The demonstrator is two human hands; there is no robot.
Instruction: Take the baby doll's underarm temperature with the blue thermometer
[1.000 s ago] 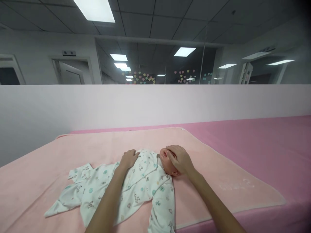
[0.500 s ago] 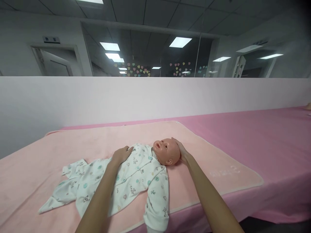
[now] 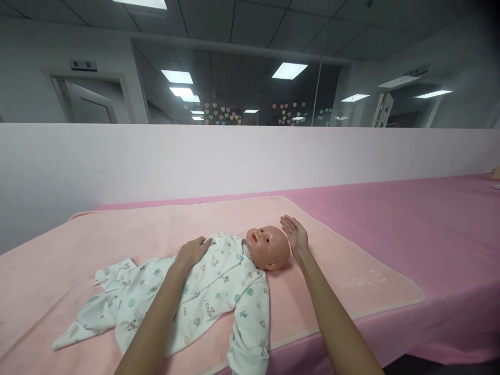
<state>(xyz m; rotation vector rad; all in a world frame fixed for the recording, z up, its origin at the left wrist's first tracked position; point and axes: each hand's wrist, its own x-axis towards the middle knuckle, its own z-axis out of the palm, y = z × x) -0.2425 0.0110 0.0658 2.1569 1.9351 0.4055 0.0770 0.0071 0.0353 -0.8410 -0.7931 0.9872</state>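
A baby doll (image 3: 269, 247) lies on its back across a peach towel (image 3: 328, 265), head to the right. It wears a white sleepsuit (image 3: 219, 281) printed with small animals and teal dots. My left hand (image 3: 193, 251) rests flat on the doll's far side at the chest, fingers stretched out, its fingertips partly hidden by the body. Just right of the doll's head, my right hand (image 3: 296, 235) is raised with its fingers extended and palm toward the head, holding nothing. The near sleeve hangs toward the table's front edge.
Pink cloth (image 3: 406, 224) covers the table under the towel and stretches off to the right. A white partition (image 3: 234, 159) runs along the back. Beyond it is a window with heart-shaped stickers (image 3: 222, 113). A small beige object (image 3: 495, 173) sits at the far right edge.
My right hand has come off the doll's head and lifted slightly up and to the right, its fingers now extended. My left hand stays on the chest. The doll's clothed body has shifted slightly left.
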